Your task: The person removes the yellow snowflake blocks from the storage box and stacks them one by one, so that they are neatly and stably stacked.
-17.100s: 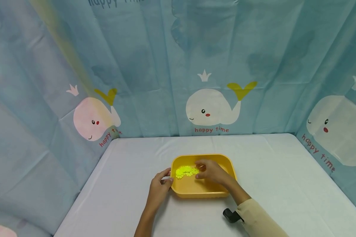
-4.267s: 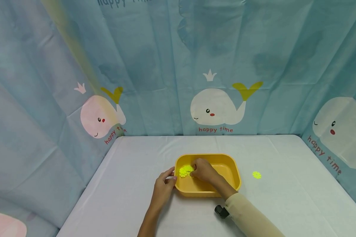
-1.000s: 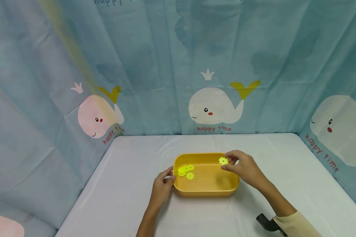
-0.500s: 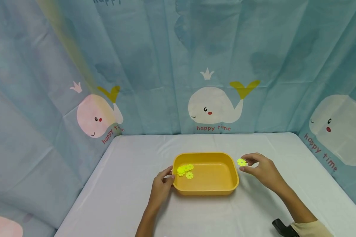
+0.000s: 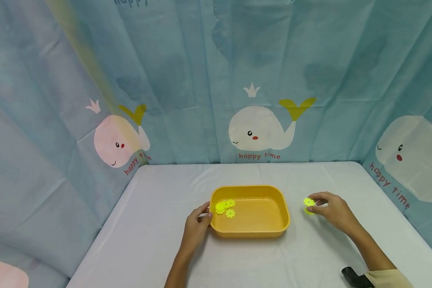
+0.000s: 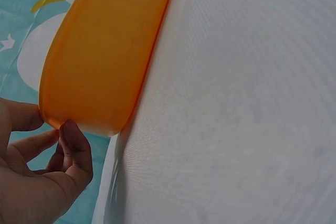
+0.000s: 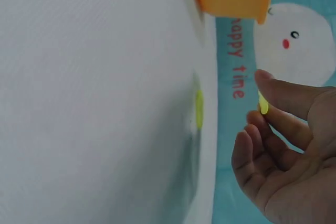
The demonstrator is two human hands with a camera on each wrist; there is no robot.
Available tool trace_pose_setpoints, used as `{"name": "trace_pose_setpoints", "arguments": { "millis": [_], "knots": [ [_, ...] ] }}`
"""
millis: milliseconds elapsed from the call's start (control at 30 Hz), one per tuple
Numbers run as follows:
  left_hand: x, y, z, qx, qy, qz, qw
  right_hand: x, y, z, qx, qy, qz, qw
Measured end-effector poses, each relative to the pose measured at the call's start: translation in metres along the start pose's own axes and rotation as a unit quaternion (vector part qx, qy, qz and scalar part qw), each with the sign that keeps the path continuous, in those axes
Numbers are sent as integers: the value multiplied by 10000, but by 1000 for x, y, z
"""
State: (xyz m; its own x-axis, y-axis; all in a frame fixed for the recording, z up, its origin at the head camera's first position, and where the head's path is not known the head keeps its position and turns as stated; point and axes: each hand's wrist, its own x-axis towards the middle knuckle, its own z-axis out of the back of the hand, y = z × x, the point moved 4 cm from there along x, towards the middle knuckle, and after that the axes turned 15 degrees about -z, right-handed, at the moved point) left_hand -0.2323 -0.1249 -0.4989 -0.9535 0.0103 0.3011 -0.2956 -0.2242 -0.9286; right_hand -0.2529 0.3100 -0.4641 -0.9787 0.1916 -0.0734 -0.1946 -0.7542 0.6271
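Observation:
A yellow plastic tray (image 5: 253,234) sits on the table. Several bright yellow flower-shaped plastic pieces (image 5: 230,213) lie in its left end. At its left end my left hand (image 5: 196,225) holds the tray, thumb and fingertips on the wall and rim, as the left wrist view shows. Right of the tray, my right hand (image 5: 333,211) pinches one flower-shaped piece (image 5: 308,201) between thumb and index finger. Below that, a second flower-shaped piece (image 7: 199,109) lies flat on the table, partly covered by the hand in the head view.
A white cloth (image 5: 158,208) covers the table. A blue curtain (image 5: 187,120) printed with whales hangs behind and at both sides. A black device (image 5: 356,278) is fixed at the right wrist, by a beige sleeve (image 5: 387,278).
My right hand has carried the pinched piece rightward out of the tray to above the piece on the table, which was placed there earlier. My left hand stays at the tray.

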Motion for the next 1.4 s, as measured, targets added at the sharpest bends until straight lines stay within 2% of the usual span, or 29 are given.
{"name": "trace_pose_setpoints", "arguments": {
  "millis": [267,533,700,1067,1400],
  "knots": [
    [0,0,0,62,-2,21,10000,10,-16,-4,23,318,-258,9992],
    [0,0,0,34,6,60,10000,13,-23,-8,1,490,-260,9985],
    [0,-1,0,-40,-12,41,10000,16,-22,-11,-88,585,-314,9978],
    [-1,-1,-1,91,-25,125,9999,18,-23,-17,-181,727,-379,9965],
    [-1,-2,-1,17,-55,90,9999,20,-24,-17,-187,717,-334,9967]
  ]
}}
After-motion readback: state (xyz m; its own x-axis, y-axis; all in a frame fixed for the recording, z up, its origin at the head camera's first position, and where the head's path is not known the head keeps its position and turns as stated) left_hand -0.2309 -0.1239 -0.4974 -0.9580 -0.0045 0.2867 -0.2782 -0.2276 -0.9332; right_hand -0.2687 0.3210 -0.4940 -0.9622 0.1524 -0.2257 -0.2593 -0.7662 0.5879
